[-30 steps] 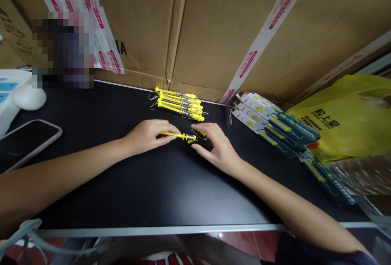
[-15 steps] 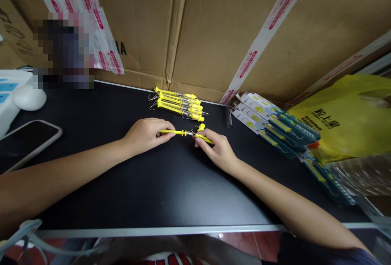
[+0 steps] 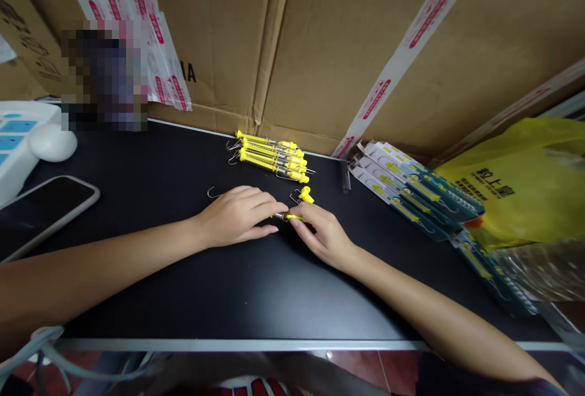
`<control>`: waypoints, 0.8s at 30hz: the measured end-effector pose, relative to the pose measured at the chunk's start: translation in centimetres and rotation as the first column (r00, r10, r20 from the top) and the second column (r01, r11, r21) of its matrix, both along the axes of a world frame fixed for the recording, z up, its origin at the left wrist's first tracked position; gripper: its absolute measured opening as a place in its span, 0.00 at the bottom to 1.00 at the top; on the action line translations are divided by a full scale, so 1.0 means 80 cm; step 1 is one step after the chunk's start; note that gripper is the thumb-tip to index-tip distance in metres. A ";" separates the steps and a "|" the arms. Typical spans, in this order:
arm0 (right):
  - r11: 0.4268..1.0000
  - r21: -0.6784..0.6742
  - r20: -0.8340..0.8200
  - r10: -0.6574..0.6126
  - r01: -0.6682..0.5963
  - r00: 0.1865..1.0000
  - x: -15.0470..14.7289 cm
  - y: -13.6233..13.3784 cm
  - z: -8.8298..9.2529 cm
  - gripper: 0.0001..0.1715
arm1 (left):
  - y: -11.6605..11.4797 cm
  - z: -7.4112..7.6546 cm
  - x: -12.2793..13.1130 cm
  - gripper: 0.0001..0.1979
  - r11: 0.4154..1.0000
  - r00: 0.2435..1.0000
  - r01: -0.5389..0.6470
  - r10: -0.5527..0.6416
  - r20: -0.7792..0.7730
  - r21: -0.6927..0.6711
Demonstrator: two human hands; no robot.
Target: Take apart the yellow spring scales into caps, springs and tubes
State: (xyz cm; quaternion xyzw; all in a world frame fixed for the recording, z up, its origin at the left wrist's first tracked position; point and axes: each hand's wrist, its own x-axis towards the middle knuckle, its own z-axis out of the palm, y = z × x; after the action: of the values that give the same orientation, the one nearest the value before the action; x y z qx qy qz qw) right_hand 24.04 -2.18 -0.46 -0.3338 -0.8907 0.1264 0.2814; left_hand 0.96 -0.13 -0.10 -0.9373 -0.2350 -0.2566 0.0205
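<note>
A yellow tool with a metal collar (image 3: pixel 279 216) and a thin wire hook (image 3: pixel 211 192) runs beneath my left hand (image 3: pixel 242 216). My left fingers curve over its shaft, with the index fingertip by the collar and the thumb extended below. Most of the shaft is hidden under that hand. My right hand (image 3: pixel 322 234) pinches the yellow end (image 3: pixel 296 217) of the same tool between thumb and fingers. Just above the right fingertips lies a small yellow piece (image 3: pixel 306 195) next to a bent metal wire (image 3: pixel 295 197).
Several similar yellow hook tools (image 3: pixel 272 155) lie in a row by the cardboard wall (image 3: pixel 219 36). Printed packages (image 3: pixel 406 186) and a yellow bag (image 3: pixel 525 183) are at right. A phone (image 3: pixel 50 207) and a white device (image 3: pixel 27 140) sit at left. A clear tube (image 3: pixel 345 176) lies near the packages.
My left hand has slid right along the tool toward my right hand, uncovering the wire hook at its left. Both hands and the tool are slightly lower, away from the small yellow piece.
</note>
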 end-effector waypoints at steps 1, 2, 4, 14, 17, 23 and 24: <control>1.000 0.001 0.005 0.017 -0.017 1.000 -0.001 -0.001 0.001 0.09 | -0.001 0.000 0.001 0.15 1.000 1.000 -0.002 0.002 -0.014 -0.010; 1.000 -0.001 0.008 0.030 -0.030 1.000 -0.002 -0.002 0.001 0.09 | -0.001 0.000 0.002 0.14 1.000 1.000 -0.004 0.003 -0.024 -0.025; 0.999 -0.016 0.010 0.038 -0.038 0.999 -0.003 -0.003 0.002 0.09 | -0.001 -0.001 0.003 0.13 0.999 1.000 -0.005 0.004 -0.031 -0.051; 0.998 -0.065 0.077 -0.009 0.014 0.997 -0.001 -0.004 -0.001 0.08 | -0.003 -0.002 0.003 0.12 0.998 1.000 -0.016 0.015 -0.014 -0.064; 0.998 -0.067 0.080 -0.009 0.014 0.997 -0.002 -0.004 0.000 0.07 | -0.003 -0.001 0.003 0.11 0.993 0.999 -0.006 0.002 -0.035 -0.115; 0.996 -0.088 0.062 -0.002 0.008 0.998 -0.003 -0.006 0.001 0.05 | -0.001 -0.005 0.003 0.12 0.994 0.998 -0.003 -0.003 -0.057 -0.111; 0.996 -0.092 0.056 0.001 0.004 0.998 -0.003 -0.006 0.001 0.05 | -0.001 -0.005 0.003 0.12 0.995 0.998 -0.001 -0.005 -0.058 -0.104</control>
State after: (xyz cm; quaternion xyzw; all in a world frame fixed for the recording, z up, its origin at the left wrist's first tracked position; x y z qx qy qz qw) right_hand 23.82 -2.64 -0.37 -0.3506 -0.8913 0.1577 0.2405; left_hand 1.18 -0.20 -0.50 -0.9444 -0.2464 -0.2165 -0.0219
